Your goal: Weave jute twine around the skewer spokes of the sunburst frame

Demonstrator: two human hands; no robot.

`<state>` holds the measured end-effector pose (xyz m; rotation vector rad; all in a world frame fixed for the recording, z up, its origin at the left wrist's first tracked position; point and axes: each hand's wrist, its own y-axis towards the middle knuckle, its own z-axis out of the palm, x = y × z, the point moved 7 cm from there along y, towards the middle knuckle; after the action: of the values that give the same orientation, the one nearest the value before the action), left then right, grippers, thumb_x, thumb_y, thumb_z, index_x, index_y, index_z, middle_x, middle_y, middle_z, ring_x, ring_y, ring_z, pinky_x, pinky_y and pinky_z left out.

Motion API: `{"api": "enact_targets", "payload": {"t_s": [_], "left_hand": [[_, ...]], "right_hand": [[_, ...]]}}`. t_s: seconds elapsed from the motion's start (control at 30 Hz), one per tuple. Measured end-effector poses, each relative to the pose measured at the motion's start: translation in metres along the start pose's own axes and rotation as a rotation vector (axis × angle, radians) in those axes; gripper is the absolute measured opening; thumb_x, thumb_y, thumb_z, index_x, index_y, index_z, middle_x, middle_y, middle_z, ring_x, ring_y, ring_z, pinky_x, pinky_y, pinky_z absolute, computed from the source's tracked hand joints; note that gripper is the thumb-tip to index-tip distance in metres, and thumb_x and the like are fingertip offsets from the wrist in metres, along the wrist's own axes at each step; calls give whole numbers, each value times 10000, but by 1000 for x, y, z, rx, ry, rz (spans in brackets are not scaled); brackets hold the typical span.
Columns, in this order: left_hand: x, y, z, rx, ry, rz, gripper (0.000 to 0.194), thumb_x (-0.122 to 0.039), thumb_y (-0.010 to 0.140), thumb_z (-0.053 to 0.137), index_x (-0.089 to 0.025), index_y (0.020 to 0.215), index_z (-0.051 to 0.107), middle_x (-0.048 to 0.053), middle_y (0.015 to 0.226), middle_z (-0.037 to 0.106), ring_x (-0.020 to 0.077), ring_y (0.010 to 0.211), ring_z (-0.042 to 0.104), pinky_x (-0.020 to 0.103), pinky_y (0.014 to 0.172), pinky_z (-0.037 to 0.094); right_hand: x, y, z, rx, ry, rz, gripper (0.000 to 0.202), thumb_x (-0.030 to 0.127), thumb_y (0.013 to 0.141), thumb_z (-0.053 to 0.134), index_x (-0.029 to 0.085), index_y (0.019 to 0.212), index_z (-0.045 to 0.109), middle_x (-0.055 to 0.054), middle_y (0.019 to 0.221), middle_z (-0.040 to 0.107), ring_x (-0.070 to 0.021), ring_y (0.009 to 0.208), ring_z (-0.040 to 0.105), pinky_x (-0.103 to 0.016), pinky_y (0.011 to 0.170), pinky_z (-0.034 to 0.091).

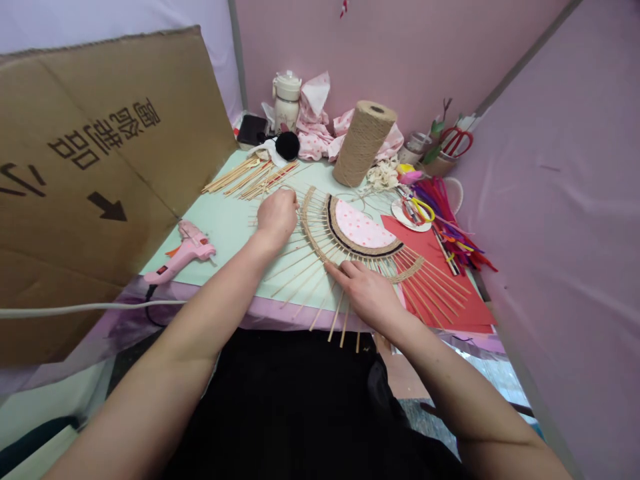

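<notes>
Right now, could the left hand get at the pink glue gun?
Probably yes: nothing seems to stand on the green tabletop between the left hand and the glue gun. The hand is busy at the stick fan, though, and would likely have to leave that first.

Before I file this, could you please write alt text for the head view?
A person's left hand and right hand are at a stick fan with twine bands around a spotted pink half-circle, on a pale green tabletop. A pink glue gun lies left; loose sticks and a twine spool are behind.
</notes>
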<state>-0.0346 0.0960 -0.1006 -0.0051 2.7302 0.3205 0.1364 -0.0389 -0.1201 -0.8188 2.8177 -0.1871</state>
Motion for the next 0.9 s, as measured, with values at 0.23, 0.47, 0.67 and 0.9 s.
{"api": "enact_targets", "payload": {"t_s": [0.23,0.47,0.67,0.9], "left_hand": [[1,10,19,14,-29,-11,240,-233,939,397,-182,1008,622,106,1057,690,260,970,618,332,790,422],[9,9,25,61,-31,-31,242,-212,940,367,-183,1035,587,116,997,702,270,934,629,332,746,400],[8,12,25,56,-10,-2,232,-228,924,387,-179,1030,587,121,930,701,269,887,629,334,695,371],[7,15,25,50,6,1,235,-233,921,376,-181,1020,583,127,949,702,251,877,614,327,702,380]], "right_hand": [[-6,-1,2,-74,118,-3,531,93,940,396,222,1453,437,-119,1211,622,-252,1154,564,-327,825,532],[-69,-29,-5,-408,389,95,441,185,960,382,179,1377,525,-153,1401,524,-274,1302,500,-470,1077,438],[-136,-48,8,-456,368,287,462,282,947,463,127,1378,515,-193,1385,528,-305,1281,514,-503,1078,418],[-187,-29,36,-309,506,496,547,391,937,547,94,1393,492,-211,1239,651,-286,1106,633,-428,949,483]]}}
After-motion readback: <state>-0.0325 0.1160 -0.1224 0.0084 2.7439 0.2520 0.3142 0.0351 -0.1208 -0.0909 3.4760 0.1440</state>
